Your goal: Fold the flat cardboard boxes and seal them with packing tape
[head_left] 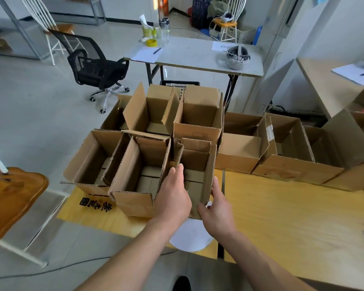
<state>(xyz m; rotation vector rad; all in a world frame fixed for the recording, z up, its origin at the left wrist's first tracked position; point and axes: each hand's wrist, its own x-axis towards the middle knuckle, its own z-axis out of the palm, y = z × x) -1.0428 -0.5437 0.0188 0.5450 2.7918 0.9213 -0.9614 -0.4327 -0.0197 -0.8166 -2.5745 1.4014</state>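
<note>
Both hands are on one small open cardboard box (194, 171) at the near edge of a yellow table (292, 217). The left hand (172, 198) lies flat against the box's left side, fingers straight and close together, their tips reaching up to the top edge of that wall; it presses rather than grips. The right hand (216, 211) is at the box's near right corner, thumb up along the outside of the right wall and the other fingers curled beneath the lower corner, so it has a loose hold of the cardboard there. The box stands upright between the two palms with its top flaps raised and its folded bottom flaps visible inside. Just left of the left fingers, touching that box, stands a second open box (139, 175), and left of that a third (90, 162). Beyond the fingertips two more open boxes (177, 114) stand side by side, and to the right of the right hand, well apart, a row of larger open boxes (286, 154) runs along the table. Below the wrists a round white stool (190, 236) shows at the table's edge. Far beyond, a roll of yellow tape (151, 42) lies on a grey folding table (198, 57), with a black office chair (93, 66) to its left.
</note>
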